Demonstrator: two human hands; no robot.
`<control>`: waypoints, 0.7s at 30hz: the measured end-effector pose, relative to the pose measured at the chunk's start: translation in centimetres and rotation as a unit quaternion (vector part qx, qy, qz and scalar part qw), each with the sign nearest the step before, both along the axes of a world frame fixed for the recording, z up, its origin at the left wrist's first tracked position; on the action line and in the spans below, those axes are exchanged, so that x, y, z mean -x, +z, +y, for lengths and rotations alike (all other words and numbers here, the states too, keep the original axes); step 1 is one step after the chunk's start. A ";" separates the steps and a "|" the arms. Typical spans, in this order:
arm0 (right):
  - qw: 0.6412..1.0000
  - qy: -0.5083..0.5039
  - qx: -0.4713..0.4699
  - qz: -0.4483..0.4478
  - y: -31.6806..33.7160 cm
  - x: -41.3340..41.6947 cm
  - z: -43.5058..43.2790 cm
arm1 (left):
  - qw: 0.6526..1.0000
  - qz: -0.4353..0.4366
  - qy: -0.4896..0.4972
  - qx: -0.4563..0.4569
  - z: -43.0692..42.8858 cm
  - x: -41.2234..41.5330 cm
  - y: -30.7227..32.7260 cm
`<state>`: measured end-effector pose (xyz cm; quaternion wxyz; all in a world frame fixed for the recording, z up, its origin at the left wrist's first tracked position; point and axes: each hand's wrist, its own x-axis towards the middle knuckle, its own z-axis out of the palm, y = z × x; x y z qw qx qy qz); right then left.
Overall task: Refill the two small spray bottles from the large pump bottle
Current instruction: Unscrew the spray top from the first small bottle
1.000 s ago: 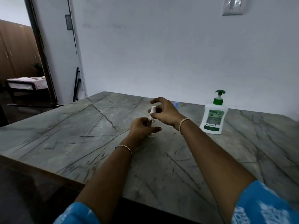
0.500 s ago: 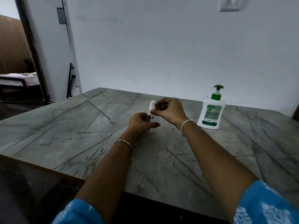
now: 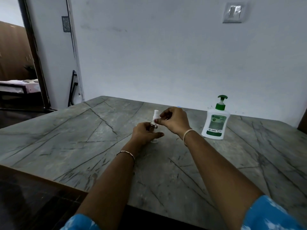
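At frame centre my left hand (image 3: 146,134) grips 1 spray bottle (image 3: 155,115) upright on the table (image 3: 83,130); my right hand (image 3: 175,121) pinches its white top. The pump bottle (image 3: 216,123) stands right of centre, apart

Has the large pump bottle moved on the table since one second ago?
No. The pump bottle stands at the same spot near the far edge of the table, beside the same dark veins; only the camera has shifted.
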<state>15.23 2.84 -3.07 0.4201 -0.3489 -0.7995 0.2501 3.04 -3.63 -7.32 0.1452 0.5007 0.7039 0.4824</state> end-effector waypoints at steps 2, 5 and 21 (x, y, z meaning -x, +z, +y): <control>1.000 0.008 -0.001 -0.004 0.2 -0.1 -0.3 | 1.000 0.008 0.002 0.000 0.0 -0.1 0.0; 1.000 -0.005 -0.018 -0.009 0.2 0.6 -0.6 | 1.000 0.017 0.005 -0.002 0.1 -0.1 0.0; 0.996 0.073 -0.019 0.039 1.7 0.9 -0.8 | 1.000 0.016 0.005 -0.008 0.4 0.2 -0.3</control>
